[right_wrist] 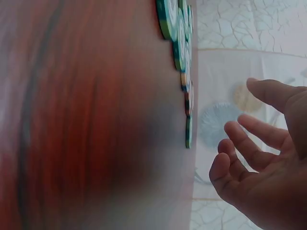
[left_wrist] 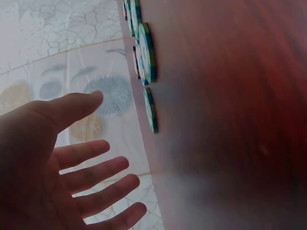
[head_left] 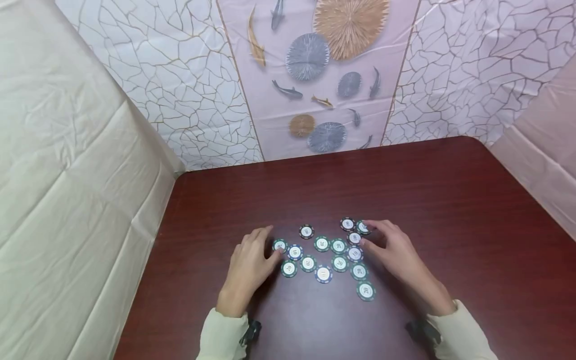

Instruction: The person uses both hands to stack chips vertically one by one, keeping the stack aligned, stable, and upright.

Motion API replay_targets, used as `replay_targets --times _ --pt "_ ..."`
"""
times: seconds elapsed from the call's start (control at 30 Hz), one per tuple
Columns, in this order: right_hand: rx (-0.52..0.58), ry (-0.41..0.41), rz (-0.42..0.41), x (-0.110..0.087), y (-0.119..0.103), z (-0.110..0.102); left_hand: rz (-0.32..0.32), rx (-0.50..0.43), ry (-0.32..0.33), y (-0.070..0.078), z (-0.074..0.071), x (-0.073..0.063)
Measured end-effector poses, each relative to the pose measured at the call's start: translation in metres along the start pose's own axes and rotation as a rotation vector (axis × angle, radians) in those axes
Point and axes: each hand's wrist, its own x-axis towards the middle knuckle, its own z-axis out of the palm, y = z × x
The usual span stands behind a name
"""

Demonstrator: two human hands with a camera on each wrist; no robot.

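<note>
Several poker chips lie flat in a loose cluster on the dark red table, among them a green chip [head_left: 366, 290], a blue chip [head_left: 323, 274] and a black chip [head_left: 306, 231]. At the cluster's left end, my left hand [head_left: 249, 265] hovers with its thumb partly covering a green chip [head_left: 280, 245]. Its spread fingers hold nothing in the left wrist view. My right hand [head_left: 402, 257] is at the right end, beside a black chip [head_left: 354, 238], its fingertips overlapping another green chip [head_left: 363, 227]. Loosely bent fingers with an empty palm show in the right wrist view.
The wooden table [head_left: 450, 200] reaches back to a patterned cloth [head_left: 324, 100] with fish and round shapes. Pale cloth [head_left: 67, 200] hangs along the left side, and more pale cloth [head_left: 540, 145] borders the right.
</note>
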Motion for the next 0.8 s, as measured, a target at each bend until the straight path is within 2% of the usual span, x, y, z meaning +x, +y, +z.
replay_targets --times 0.23,0.43,0.53,0.8 --pt "0.057 -0.082 0.001 0.007 0.003 0.013 0.05 -0.049 -0.075 0.017 0.007 0.014" --pt "0.11 -0.125 -0.048 0.012 0.008 0.024 0.088 -0.146 -0.156 0.031 0.015 0.021" --pt "0.111 -0.14 -0.053 0.014 0.008 0.027 0.087 -0.197 -0.189 0.036 0.019 0.025" --pt "0.098 -0.185 -0.03 0.018 0.002 0.035 0.088 -0.202 -0.213 0.044 0.031 0.03"
